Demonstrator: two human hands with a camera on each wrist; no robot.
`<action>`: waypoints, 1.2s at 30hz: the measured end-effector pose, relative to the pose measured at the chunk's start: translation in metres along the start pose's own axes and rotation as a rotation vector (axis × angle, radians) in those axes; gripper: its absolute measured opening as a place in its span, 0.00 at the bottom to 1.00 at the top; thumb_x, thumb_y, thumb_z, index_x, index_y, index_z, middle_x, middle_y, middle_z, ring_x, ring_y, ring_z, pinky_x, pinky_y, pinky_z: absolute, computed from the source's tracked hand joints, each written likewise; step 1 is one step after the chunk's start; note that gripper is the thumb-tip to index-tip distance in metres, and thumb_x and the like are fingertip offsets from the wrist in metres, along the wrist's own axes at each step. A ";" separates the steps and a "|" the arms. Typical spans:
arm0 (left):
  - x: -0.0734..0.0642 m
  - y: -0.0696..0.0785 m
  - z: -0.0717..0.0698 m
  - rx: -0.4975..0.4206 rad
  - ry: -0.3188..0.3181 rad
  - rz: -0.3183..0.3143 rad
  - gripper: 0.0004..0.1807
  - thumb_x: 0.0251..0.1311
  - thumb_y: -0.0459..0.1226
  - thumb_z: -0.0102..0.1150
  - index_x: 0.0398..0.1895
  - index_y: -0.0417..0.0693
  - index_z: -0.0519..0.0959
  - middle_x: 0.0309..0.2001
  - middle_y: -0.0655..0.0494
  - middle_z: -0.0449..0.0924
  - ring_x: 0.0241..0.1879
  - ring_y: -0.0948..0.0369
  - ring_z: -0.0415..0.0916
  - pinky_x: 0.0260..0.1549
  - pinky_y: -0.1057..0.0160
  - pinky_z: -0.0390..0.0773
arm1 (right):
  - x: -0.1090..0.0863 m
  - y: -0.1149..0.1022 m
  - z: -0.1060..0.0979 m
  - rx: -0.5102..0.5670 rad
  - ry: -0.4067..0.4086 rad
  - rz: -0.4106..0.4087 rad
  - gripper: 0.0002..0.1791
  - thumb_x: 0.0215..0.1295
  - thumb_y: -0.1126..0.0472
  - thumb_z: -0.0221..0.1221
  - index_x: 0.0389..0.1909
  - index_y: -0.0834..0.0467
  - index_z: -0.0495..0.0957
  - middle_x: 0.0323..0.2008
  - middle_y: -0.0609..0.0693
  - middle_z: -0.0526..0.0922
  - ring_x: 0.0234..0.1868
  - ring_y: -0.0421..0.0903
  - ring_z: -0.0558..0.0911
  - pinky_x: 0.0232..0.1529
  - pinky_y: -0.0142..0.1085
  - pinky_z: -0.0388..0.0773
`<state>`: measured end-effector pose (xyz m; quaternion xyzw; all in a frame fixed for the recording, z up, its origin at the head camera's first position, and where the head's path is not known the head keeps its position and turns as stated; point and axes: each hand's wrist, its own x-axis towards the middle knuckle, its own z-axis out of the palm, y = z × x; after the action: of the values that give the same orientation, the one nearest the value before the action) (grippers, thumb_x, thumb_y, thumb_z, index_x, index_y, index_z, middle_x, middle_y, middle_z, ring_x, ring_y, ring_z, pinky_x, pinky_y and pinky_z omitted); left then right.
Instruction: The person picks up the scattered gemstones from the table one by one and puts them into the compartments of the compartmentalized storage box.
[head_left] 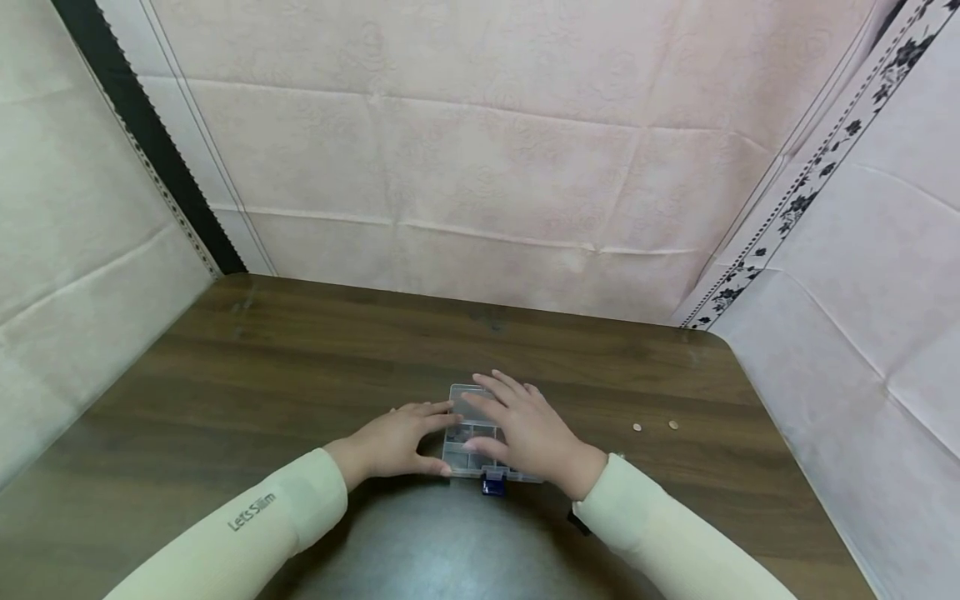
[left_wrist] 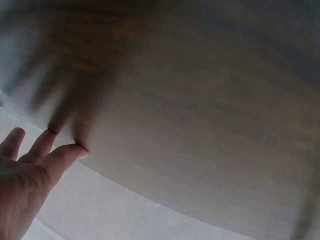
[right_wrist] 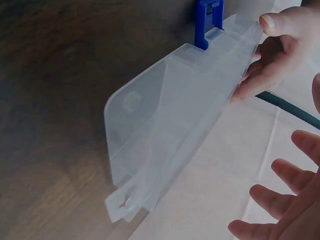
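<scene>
The fingers (head_left: 435,408) of the left hand (head_left: 397,442) are nearly straight, set well apart from the thumb, and their tips rest against the left side of a clear plastic box (head_left: 480,431). In the right wrist view the thumb touches a corner of the box, while the other fingers lie along the same side.

The right hand (head_left: 536,437) hovers over the right part of the box with its fingers spread and thumb wide — it has hold of nothing, and the right wrist view shows a gap between those fingertips and the plastic.

The box rests on the brown wood-grain counter (head_left: 337,367), in front of the person and between the two hands. Dividers split it into small compartments; the right hand covers much of its right side. A blue clasp (head_left: 492,484) juts out at the near edge, and a clear tab (right_wrist: 116,205) with a hole sticks out at another end. Whether the lid is fastened, I cannot tell.

To the right of the right hand lie two small round pieces, a pinkish disc (head_left: 637,427) and a tan disc (head_left: 673,425), near each other without touching. Pale sleeves (head_left: 247,533) cover both arms, the left one printed with dark lettering. Pinkish-white cloth (head_left: 480,167) hangs behind the counter and along both sides — a black band (head_left: 157,142) at the left corner, a black floral border (head_left: 798,200) at the right.
</scene>
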<state>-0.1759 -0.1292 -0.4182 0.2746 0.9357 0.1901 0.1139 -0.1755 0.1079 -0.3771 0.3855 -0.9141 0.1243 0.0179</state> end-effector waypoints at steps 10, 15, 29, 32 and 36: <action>-0.001 0.001 0.000 0.001 0.007 -0.010 0.42 0.53 0.62 0.62 0.71 0.60 0.66 0.73 0.55 0.58 0.70 0.43 0.57 0.59 0.31 0.59 | -0.015 0.013 -0.001 0.014 0.079 0.063 0.34 0.65 0.40 0.57 0.69 0.50 0.68 0.72 0.52 0.62 0.73 0.55 0.58 0.64 0.62 0.59; -0.001 0.000 0.000 0.006 0.014 -0.012 0.42 0.52 0.63 0.63 0.70 0.61 0.66 0.73 0.56 0.58 0.70 0.44 0.57 0.59 0.31 0.60 | -0.025 0.023 -0.002 0.062 0.130 0.135 0.34 0.63 0.42 0.61 0.67 0.51 0.69 0.71 0.52 0.64 0.72 0.55 0.60 0.64 0.61 0.59; 0.000 0.000 0.001 0.003 0.009 -0.014 0.42 0.52 0.63 0.62 0.70 0.62 0.66 0.73 0.57 0.58 0.70 0.44 0.56 0.60 0.32 0.59 | -0.047 0.055 -0.012 0.144 0.206 0.252 0.33 0.64 0.46 0.61 0.68 0.54 0.68 0.71 0.54 0.63 0.71 0.58 0.61 0.65 0.62 0.57; 0.000 0.000 0.002 0.007 0.009 -0.014 0.42 0.52 0.63 0.62 0.70 0.62 0.66 0.73 0.57 0.58 0.70 0.44 0.56 0.60 0.32 0.59 | -0.052 0.063 -0.014 0.170 0.229 0.285 0.33 0.65 0.47 0.61 0.68 0.55 0.68 0.71 0.55 0.63 0.70 0.59 0.62 0.64 0.61 0.59; 0.000 0.000 0.001 0.007 0.009 -0.013 0.42 0.52 0.63 0.62 0.70 0.63 0.66 0.73 0.57 0.58 0.70 0.44 0.56 0.60 0.32 0.59 | -0.059 0.073 -0.016 0.208 0.251 0.328 0.34 0.65 0.45 0.60 0.68 0.55 0.67 0.71 0.56 0.63 0.69 0.60 0.63 0.63 0.59 0.62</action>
<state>-0.1756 -0.1291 -0.4195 0.2679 0.9386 0.1874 0.1100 -0.1872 0.2017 -0.3849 0.2130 -0.9375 0.2659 0.0714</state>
